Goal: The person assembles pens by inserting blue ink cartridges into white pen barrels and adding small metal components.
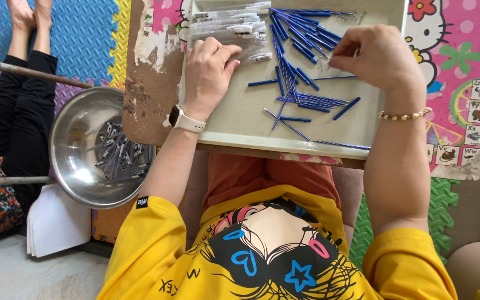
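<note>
The left hand point(209, 69) lies flat, fingers half curled, on the clear pen barrels point(231, 28) at the tray's point(240, 119) top left; the right hand point(376, 55) pinches narrowly at the blue refills point(301, 41) scattered across the tray. These refills look light, thin, slightly bendable and prone to rolling, best pinched mid-length. A steel bowl point(70, 130) of grey parts sits left of the worktop point(148, 94).

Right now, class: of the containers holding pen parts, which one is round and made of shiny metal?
The steel bowl beside the left hand's arm, holding grey parts. The other container, the tray, is flat, rectangular and pale, with blue parts and clear barrels.
</note>
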